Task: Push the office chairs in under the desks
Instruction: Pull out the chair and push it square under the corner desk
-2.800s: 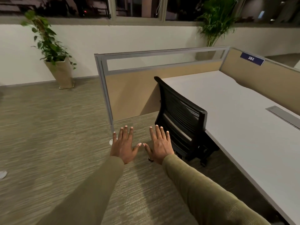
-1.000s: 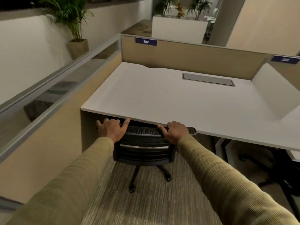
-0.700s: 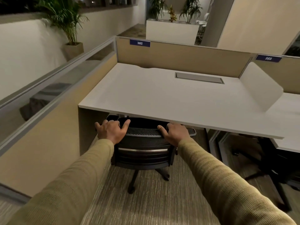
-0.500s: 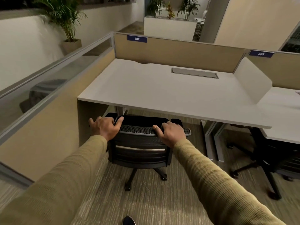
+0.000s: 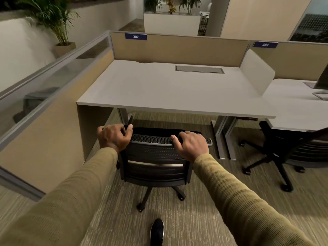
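A black mesh-back office chair (image 5: 154, 157) stands on the carpet in front of the white desk (image 5: 168, 89) labelled 382, its backrest a short way out from the desk's front edge. My left hand (image 5: 113, 136) grips the top left corner of the backrest. My right hand (image 5: 190, 144) grips the top rail toward its right end. A second black office chair (image 5: 291, 148) stands at the right, partly under the neighbouring desk (image 5: 298, 103) labelled 383, with its base and wheels showing.
A tan partition with a glass strip (image 5: 53, 82) closes the left side. Grey desk legs (image 5: 223, 137) stand between the two chairs. A monitor (image 5: 323, 82) sits on the right desk. My black shoe (image 5: 157, 229) is on the carpet behind the chair. A potted plant (image 5: 58, 25) stands far left.
I walked round to the chair's back and took hold of its top rail with both hands. Over the last second the chair has come back out from under the desk edge toward me.
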